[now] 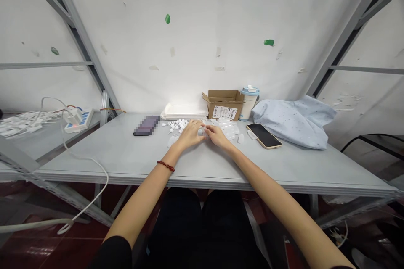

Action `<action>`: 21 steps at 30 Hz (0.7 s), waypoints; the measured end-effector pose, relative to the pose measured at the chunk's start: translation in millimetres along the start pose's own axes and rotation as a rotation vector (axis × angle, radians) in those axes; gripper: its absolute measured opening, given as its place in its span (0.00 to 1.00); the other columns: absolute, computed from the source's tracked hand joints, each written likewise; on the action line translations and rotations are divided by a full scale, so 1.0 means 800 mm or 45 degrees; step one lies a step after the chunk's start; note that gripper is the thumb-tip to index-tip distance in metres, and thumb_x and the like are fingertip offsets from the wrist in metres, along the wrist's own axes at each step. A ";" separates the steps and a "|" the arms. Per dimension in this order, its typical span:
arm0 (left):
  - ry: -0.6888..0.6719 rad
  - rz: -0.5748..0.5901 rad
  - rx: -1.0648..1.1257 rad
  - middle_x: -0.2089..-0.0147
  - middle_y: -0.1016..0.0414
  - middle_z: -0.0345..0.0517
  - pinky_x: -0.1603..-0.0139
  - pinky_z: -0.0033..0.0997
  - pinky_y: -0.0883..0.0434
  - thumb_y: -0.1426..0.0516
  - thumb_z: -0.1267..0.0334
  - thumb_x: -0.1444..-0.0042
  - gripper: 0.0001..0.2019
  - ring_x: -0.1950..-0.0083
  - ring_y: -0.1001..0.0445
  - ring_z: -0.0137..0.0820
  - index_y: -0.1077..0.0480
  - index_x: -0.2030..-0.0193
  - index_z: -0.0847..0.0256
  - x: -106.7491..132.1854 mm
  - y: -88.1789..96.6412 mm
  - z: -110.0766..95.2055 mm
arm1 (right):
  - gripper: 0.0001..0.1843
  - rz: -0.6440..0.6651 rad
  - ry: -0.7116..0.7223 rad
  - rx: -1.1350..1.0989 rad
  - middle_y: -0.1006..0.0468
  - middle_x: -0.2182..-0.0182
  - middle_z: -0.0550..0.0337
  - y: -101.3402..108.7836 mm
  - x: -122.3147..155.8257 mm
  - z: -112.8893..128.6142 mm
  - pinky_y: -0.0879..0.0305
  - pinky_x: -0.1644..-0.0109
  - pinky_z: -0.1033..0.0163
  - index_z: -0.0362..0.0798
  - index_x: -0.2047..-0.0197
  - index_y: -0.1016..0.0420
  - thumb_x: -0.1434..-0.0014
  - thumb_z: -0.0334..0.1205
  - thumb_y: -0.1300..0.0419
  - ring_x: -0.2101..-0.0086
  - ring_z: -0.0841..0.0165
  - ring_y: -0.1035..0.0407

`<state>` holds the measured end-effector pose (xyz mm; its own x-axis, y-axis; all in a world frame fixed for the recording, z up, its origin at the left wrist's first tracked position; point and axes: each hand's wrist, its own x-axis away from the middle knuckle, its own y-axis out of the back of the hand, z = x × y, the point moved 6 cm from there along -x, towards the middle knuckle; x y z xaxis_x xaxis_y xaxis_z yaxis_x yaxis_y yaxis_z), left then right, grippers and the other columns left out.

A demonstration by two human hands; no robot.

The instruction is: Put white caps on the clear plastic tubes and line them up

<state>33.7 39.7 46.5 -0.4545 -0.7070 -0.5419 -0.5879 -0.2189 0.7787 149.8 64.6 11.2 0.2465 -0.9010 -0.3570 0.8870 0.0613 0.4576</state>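
Observation:
My left hand [190, 133] and my right hand [217, 135] meet over the middle of the table. The left fingers and thumb curve toward each other, and the right fingers and thumb are pinched together at the left fingertips. Something small and clear seems to be between them, but I cannot make out what it is. Several small white plastic parts [178, 125] lie just left of my left hand. Clear plastic pieces [230, 127] are spread behind and to the right of my right hand. One clear piece [240, 138] rests apart from these.
An open cardboard box [224, 109] and a lidded cup [249, 105] stand at the back, beside a stack of white trays [184, 111]. To the right lie a phone [264, 135] and blue cloth [293, 122]; a blurred dark object [147, 125] is left. A power strip [78, 121] sits farther left.

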 end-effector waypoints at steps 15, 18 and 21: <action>0.223 0.271 0.090 0.48 0.28 0.46 0.44 0.41 0.37 0.38 0.57 0.56 0.20 0.43 0.38 0.44 0.29 0.54 0.56 0.055 0.050 0.048 | 0.14 0.339 0.127 0.086 0.24 0.63 0.54 -0.048 0.018 0.035 0.37 0.57 0.62 0.41 0.53 0.27 0.41 0.36 0.44 0.65 0.69 0.33; 0.263 0.335 0.073 0.48 0.28 0.46 0.44 0.41 0.37 0.38 0.53 0.57 0.23 0.43 0.38 0.44 0.28 0.52 0.56 0.063 0.055 0.061 | 0.16 0.396 0.186 0.143 0.24 0.62 0.54 -0.059 0.021 0.041 0.36 0.57 0.62 0.41 0.51 0.27 0.42 0.35 0.42 0.65 0.70 0.32; 0.292 0.376 0.051 0.48 0.28 0.46 0.44 0.42 0.37 0.39 0.50 0.58 0.25 0.42 0.38 0.45 0.28 0.52 0.55 0.067 0.057 0.071 | 0.16 0.419 0.231 0.210 0.24 0.60 0.52 -0.063 0.024 0.044 0.35 0.56 0.61 0.42 0.50 0.27 0.42 0.35 0.41 0.64 0.69 0.31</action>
<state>-55.2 29.8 35.2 -0.4493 -0.8690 -0.2070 -0.4817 0.0405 0.8754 95.8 29.0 9.8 0.5843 -0.7536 -0.3010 0.6785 0.2503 0.6906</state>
